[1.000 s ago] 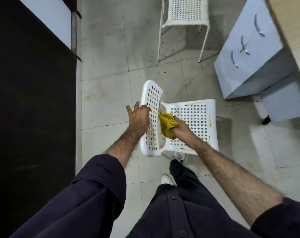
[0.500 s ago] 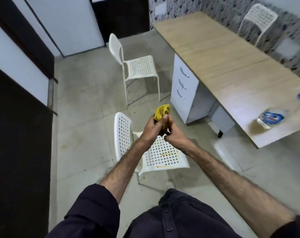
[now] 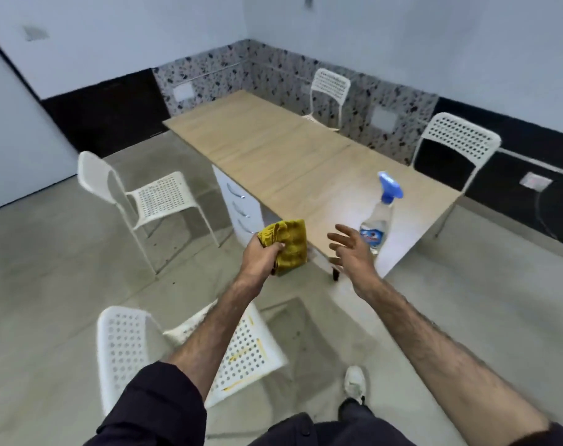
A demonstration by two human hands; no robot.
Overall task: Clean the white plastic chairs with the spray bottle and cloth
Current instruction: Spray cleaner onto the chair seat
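Left hand [image 3: 261,256] grips the cloth [image 3: 288,244]. Right hand [image 3: 351,252], fingers spread, hangs near the bottle [image 3: 379,217], which stands upright on the worktop [image 3: 283,156] at two o'clock. Chair [image 3: 190,352] at six.

Left hand [image 3: 263,256] is curled into a grip, while right hand [image 3: 351,252] reaches forward, fingers spread.

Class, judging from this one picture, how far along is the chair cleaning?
Not finished. The nearest chair shows yellowish streaks on its seat. The left hand grips the yellow cloth; the open right hand reaches toward the spray bottle on the table. Three other chairs wait.
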